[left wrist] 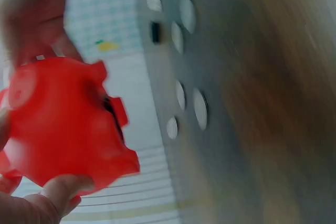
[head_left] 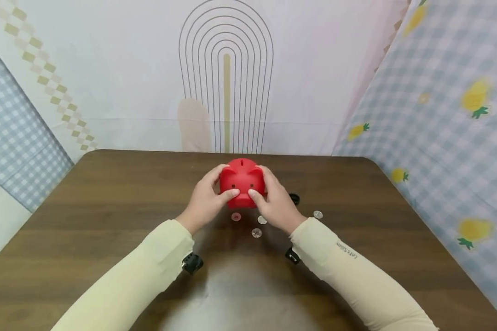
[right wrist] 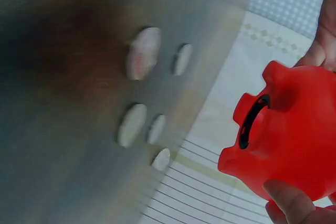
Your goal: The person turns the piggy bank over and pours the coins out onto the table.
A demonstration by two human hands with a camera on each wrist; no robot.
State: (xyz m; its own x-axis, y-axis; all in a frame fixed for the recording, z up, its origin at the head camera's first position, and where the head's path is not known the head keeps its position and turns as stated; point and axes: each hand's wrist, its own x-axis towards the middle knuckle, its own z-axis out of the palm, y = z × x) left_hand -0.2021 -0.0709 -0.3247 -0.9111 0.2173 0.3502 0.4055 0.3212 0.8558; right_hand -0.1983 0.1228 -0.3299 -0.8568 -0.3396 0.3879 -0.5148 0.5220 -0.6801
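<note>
Your left hand (head_left: 205, 198) and right hand (head_left: 276, 198) grip a red piggy bank (head_left: 242, 174) above the table (head_left: 149, 197), behind coin-like discs (head_left: 257, 233); its seemingly uncovered underside hole (right wrist: 253, 120) could spill any contents if tilted.

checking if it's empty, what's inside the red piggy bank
Through the black rim on the underside of the red piggy bank, only a patch of red shows. The rest of the inside is covered by its body, so I can't say whether it's empty.
</note>
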